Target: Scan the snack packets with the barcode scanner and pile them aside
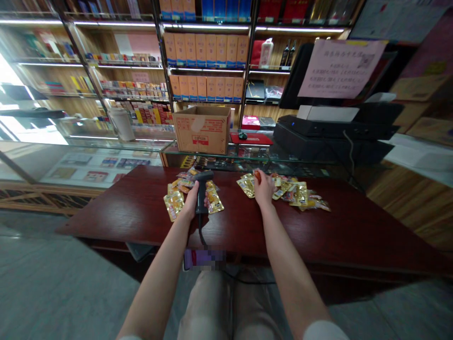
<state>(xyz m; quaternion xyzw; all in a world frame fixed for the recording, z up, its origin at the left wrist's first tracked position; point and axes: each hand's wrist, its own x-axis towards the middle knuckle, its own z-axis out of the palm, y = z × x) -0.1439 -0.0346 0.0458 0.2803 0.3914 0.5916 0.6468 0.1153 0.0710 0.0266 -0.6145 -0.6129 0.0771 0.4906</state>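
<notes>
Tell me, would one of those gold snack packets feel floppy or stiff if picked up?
The gold foil snack packet beside the left hand is probably light and floppy: its thin wrapper lies flat. It may slide easily on the polished red table. Being flat, it seems unlikely to roll.

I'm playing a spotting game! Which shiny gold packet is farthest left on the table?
It's the gold packet at the pile's left edge, beside the left hand; all the others lie further right.

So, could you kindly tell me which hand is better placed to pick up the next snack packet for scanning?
Probably the right: the right hand is free of the scanner and already at the gold snack packets, while the left hand is wrapped around the black barcode scanner.
</notes>
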